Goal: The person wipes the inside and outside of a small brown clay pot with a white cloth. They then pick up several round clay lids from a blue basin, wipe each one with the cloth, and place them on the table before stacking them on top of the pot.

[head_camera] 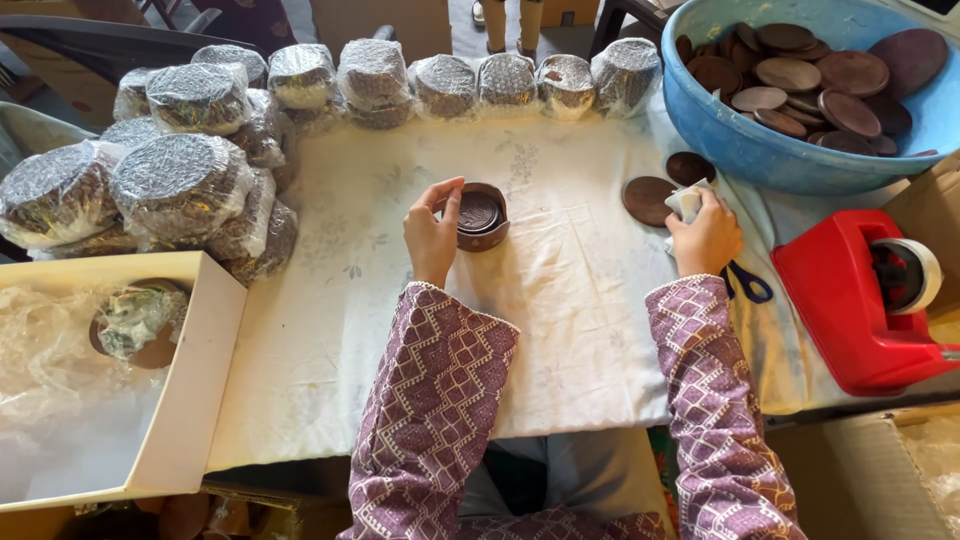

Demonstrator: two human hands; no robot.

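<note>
My left hand [432, 232] rests its fingers on a round dark wooden holder [481, 216] with carved discs stacked inside, standing on the white cloth [560, 300]. My right hand [708, 236] is closed around a crumpled white cloth or tissue [686, 203], just right of two loose dark wooden discs [650, 199] lying on the table. Both arms wear purple patterned sleeves.
A blue plastic basin [760, 150] holding several wooden discs stands at the back right. A red tape dispenser [865, 300] and blue-handled scissors [745, 282] lie at the right. Several plastic-wrapped bundles [180, 180] line the back and left. An open box [190, 400] with wrap sits at the left.
</note>
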